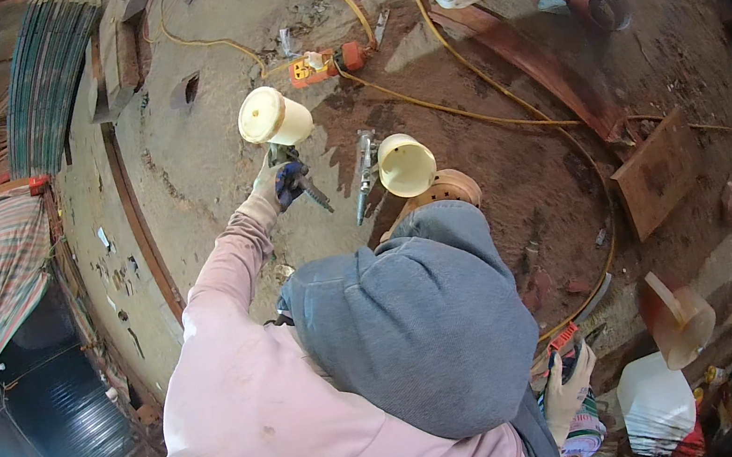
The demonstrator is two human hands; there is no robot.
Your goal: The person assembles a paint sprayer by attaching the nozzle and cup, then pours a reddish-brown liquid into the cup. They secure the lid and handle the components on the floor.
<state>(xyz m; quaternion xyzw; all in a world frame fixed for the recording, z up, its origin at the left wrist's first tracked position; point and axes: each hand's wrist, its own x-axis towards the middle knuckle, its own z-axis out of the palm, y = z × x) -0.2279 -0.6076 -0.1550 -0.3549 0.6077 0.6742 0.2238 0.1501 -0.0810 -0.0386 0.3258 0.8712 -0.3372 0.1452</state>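
While a person in a pale pink long-sleeved top and a grey hood fills the middle of the view from above, the left hand [281,183], in a glove with dark blue fingers, is stretched out over a dusty concrete floor [186,161]. Its fingers are wrapped tight around the handle of a spray gun [282,142] topped by a cream-coloured cup; the gun is lifted clear of the ground. Just to its right, a second spray gun [386,169] with a matching cream cup lies on the floor, untouched. A yellow hose [462,110] snakes across the floor behind both guns, past an orange power socket block [313,66].

The right hand [568,392], in a light glove, is low at the person's side, closed around a small red-and-black object [565,345] that is too small to identify. A white plastic jug [654,403] stands just beside that hand, among cluttered bottles.

By the look of it, the step in hand is picking up or readying the first spray gun. The next move would call for a steady grip that keeps the cup upright, so its contents stay inside.
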